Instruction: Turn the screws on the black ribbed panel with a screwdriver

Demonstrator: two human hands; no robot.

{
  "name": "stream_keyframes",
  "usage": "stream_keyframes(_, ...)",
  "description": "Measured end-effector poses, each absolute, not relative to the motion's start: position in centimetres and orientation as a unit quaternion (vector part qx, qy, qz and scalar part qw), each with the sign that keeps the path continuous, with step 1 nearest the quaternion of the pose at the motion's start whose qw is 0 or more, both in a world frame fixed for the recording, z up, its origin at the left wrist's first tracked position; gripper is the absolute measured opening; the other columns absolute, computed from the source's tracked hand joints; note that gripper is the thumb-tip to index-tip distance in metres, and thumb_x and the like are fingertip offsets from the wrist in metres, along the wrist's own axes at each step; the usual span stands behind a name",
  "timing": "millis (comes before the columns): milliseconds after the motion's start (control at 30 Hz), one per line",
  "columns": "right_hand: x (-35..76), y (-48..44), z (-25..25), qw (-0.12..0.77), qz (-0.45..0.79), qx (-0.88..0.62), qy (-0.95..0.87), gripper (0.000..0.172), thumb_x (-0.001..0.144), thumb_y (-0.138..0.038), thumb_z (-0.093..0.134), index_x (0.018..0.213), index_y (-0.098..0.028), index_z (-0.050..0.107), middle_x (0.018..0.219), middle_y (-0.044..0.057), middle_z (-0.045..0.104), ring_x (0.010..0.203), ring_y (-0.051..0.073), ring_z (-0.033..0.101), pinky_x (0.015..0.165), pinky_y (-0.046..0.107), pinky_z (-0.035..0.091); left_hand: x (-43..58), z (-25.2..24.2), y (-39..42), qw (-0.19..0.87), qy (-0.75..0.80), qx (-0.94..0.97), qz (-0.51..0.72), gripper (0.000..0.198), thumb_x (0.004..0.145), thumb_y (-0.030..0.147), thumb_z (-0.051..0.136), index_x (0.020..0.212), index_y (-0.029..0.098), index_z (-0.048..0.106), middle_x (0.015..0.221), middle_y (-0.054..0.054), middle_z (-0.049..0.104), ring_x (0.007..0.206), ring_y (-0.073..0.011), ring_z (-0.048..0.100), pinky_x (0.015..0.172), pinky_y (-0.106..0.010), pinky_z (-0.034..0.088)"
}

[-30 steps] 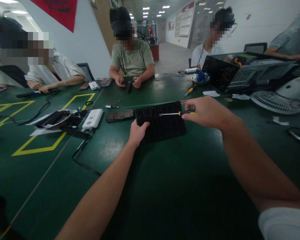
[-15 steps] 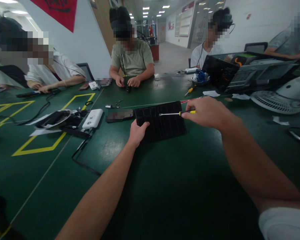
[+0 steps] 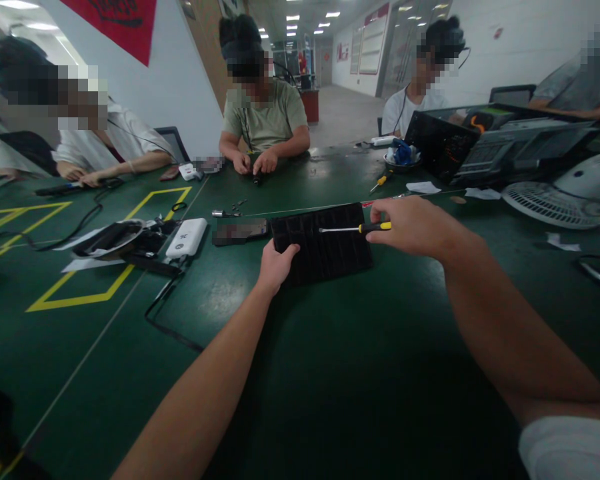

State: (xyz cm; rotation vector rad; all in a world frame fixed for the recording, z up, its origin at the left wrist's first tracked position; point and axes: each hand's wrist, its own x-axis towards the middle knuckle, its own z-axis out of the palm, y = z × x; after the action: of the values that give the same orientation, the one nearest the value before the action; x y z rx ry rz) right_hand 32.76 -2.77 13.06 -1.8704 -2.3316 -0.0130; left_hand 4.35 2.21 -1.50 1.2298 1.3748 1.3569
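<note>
Black ribbed rectangular panel (image 3: 325, 250) lies flat on the dark green desk (image 3: 330, 373), a little beyond the middle of the view, straight in front of the person wearing the camera; the left hand (image 3: 276, 263) clamps its near left corner, fingers curled over the edge and pressing it down; the right hand (image 3: 410, 223) is closed around the yellow-and-black handle of a slim metal-shafted screwdriver (image 3: 353, 229), held almost level, with the shaft reaching leftward over the panel's far half; whether the tip sits in a screw head is too small to tell.

Judged from this, the step in hand is working a fastener on the panel's top face, one hand bracing and the other driving; a next move would call for the tip seated squarely, steady pressure along the shaft, and a firm left hand so the panel does not slide on the smooth desk.

Just left of the panel, touching or nearly so, lies a small dark flat device (image 3: 240, 231); further left is a white rounded box (image 3: 187, 238) among black cables; a few small metal parts (image 3: 225, 213) lie beyond it. Across the desk a person in an olive shirt (image 3: 265, 113) handles a small dark object with both hands; other people sit to either side; a white fan (image 3: 555, 200) lies at the far right.
</note>
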Motion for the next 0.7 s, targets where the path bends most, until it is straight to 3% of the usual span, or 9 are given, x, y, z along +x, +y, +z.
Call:
stream_keyframes(300, 32.41, -2.95, 13.25, 0.081, -0.007, -0.632, -0.771, 0.024, 0.092, -0.043, 0.071, 0.104, -0.024, 0.077, 0.099, 0.010, 0.079, 0.090, 0.030, 0.069, 0.074, 0.039, 0.044, 4.42, -1.38, 2.19, 0.410, 0.549, 0.490, 0.539, 0.031, 0.073, 0.029, 0.080, 0.102, 0.018, 0.076, 0.104, -0.009, 0.081, 0.099, -0.0291, 0.077, 0.098, -0.048, 0.062)
stream_keyframes(700, 32.33, -2.90, 13.27, 0.058, -0.030, -0.645, -0.761, 0.041, 0.099, -0.057, 0.060, 0.104, -0.025, 0.085, 0.099, 0.014, 0.081, 0.093, 0.035, 0.072, 0.072, 0.043, 0.048, 4.36, -1.21, 2.05, 0.416, 0.547, 0.489, 0.537, 0.027, 0.074, 0.027, 0.081, 0.100, 0.019, 0.076, 0.104, -0.009, 0.081, 0.101, -0.0296, 0.077, 0.100, -0.048, 0.063)
